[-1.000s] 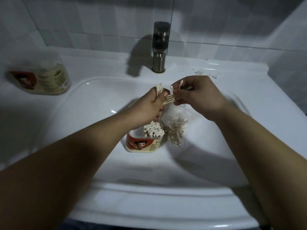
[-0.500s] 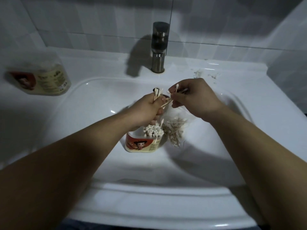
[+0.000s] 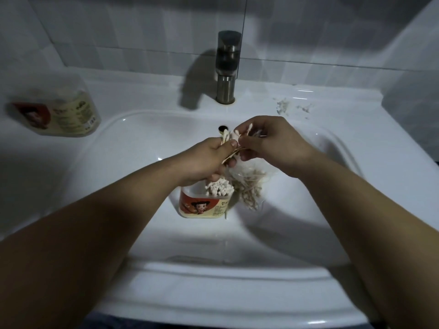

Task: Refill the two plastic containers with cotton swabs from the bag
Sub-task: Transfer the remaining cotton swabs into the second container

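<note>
A person's left hand point(image 3: 209, 160) grips a small bundle of cotton swabs point(image 3: 227, 138) over a white glazed sink point(image 3: 142, 233), fingers curled round the pale wooden shafts. The bundle's long axis runs roughly upright, its white tips pointing to twelve o'clock above the fist, while a few shafts slant out toward four o'clock. The right hand point(image 3: 273, 143), just beside it at three o'clock, pinches further swabs between thumb and fingertips, one tip aimed at about one o'clock.

Below the hands, at six o'clock, an open plastic container point(image 3: 202, 207) stands in the basin: a rounded box with a red-orange cartoon label, holding swabs packed on end, cottony tips up, in its right part. A crinkled clear bag point(image 3: 251, 186) lies against it at three o'clock, its swabs jumbled in all directions; who holds the bag's top cannot be told.

A second container point(image 3: 64, 112), blurred and bearing a like label, sits on the sink's ledge at ten o'clock. A brushed-metal cylindrical tap point(image 3: 226, 67) stands at twelve o'clock before glossy wall tiles point(image 3: 118, 32), with pale flecks point(image 3: 282, 106) on the ledge at one o'clock.
</note>
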